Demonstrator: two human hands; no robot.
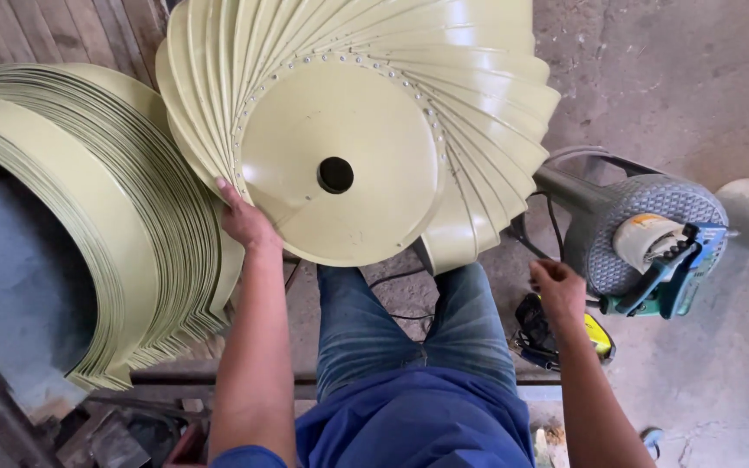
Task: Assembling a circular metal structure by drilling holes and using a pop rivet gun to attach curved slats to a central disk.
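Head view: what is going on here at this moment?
A seated person in blue jeans steadies a pale yellow-green round metal assembly of overlapping curved blades with the left hand at its lower edge. The right hand hovers closed near a grey and teal power tool. A stack of matching curved blades lies alongside.

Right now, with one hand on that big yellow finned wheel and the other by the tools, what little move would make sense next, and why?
Probably bring the right hand up to the finned wheel. Only the left hand steadies its edge while it rests on the person's knees, and the right hand hovers, loosely closed, near the yellow-and-black tool, apparently holding nothing.
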